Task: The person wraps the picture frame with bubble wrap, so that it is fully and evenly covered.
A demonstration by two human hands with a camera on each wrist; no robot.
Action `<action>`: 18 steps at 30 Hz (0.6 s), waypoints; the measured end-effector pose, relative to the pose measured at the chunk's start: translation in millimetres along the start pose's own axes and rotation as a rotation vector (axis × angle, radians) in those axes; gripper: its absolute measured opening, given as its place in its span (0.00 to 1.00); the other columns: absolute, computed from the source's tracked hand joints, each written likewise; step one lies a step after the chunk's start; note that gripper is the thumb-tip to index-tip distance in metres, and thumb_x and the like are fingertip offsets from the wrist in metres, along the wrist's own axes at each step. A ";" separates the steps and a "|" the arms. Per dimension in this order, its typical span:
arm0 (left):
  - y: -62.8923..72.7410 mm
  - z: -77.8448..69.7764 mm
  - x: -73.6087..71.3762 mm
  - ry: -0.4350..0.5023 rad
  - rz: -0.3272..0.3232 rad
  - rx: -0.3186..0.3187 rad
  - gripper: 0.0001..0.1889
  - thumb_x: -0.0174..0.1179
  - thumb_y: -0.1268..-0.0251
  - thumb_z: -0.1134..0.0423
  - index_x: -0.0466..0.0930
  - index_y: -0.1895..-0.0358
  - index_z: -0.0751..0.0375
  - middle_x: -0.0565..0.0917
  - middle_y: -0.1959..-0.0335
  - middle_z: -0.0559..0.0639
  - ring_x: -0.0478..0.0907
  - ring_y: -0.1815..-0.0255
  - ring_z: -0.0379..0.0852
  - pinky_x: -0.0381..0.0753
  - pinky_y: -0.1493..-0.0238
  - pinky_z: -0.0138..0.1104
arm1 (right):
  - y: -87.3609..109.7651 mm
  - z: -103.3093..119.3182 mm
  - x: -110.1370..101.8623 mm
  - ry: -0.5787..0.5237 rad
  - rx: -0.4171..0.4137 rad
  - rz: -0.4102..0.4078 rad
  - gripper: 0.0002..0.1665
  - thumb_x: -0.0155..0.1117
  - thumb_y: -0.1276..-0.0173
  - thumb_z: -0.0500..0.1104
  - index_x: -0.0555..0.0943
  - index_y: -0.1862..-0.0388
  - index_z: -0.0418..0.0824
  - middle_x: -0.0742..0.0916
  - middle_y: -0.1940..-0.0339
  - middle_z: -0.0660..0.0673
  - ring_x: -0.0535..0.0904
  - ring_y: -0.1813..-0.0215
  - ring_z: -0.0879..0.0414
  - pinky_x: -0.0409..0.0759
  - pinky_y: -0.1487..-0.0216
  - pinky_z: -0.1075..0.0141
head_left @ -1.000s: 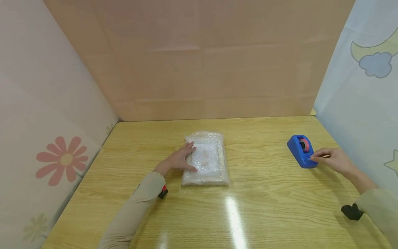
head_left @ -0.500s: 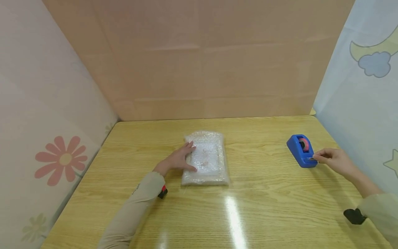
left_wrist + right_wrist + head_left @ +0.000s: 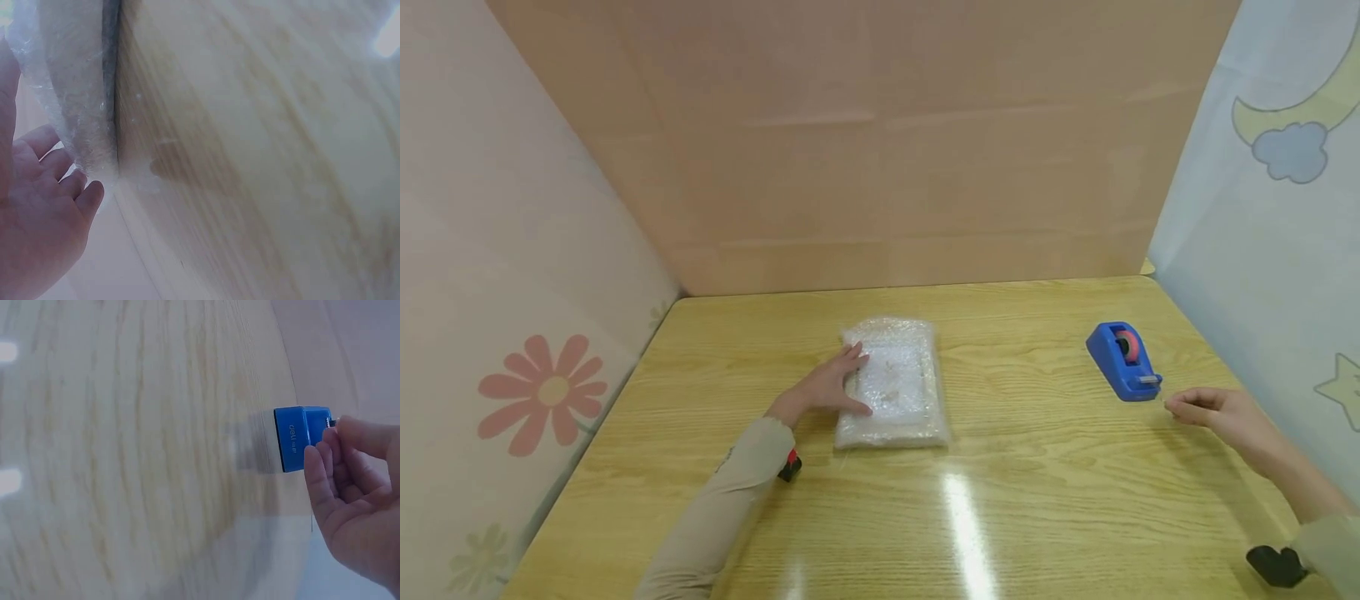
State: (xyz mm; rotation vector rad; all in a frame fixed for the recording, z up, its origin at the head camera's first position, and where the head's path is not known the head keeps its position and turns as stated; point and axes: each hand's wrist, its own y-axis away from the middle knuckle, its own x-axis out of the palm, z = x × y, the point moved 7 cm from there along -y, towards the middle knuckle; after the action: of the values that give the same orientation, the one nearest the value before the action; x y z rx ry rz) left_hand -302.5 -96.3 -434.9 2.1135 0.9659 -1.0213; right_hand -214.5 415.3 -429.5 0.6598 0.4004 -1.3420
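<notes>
A flat package in bubble wrap (image 3: 898, 383) lies on the wooden table, a pale rectangular item showing through. Across its left edge rests my left hand (image 3: 827, 387), thumb and fingers spread apart. In the left wrist view, relaxed fingers (image 3: 57, 161) touch the wrap's side. At the right stands a blue tape dispenser (image 3: 1112, 367) with a roll on a pink core (image 3: 1127, 345). Just in front of its cutter, my right hand (image 3: 1221, 417) pinches the end of a clear tape strip between thumb and forefinger; the strip is thin and barely visible. The other fingers curl loosely.
The table (image 3: 1022, 500) stretches between a patterned left wall (image 3: 550, 250), a patterned right wall (image 3: 1285, 275) and a tan back panel (image 3: 880, 167). Bare wood separates the package from the dispenser.
My right hand has moved from the dispenser's cutter toward me and slightly right, still pinching. My left hand, the package and the dispenser stay put; the head view has shifted slightly.
</notes>
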 end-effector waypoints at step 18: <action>1.7 2.8 0.1 0.008 -0.002 -0.008 0.52 0.69 0.59 0.42 0.52 0.30 0.58 0.40 0.27 0.48 0.34 0.28 0.47 0.43 0.32 0.48 | 0.4 -27.6 21.6 -0.365 0.306 0.242 0.11 0.53 0.32 0.48 0.83 0.66 0.54 0.85 0.72 0.60 0.74 0.78 0.70 0.75 0.76 0.74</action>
State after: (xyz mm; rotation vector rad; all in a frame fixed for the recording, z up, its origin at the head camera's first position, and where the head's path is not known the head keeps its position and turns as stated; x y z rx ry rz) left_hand -302.1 -99.4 -436.1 2.1122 0.9744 -1.0082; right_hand -207.0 416.8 -463.7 0.6726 -0.1786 -1.2672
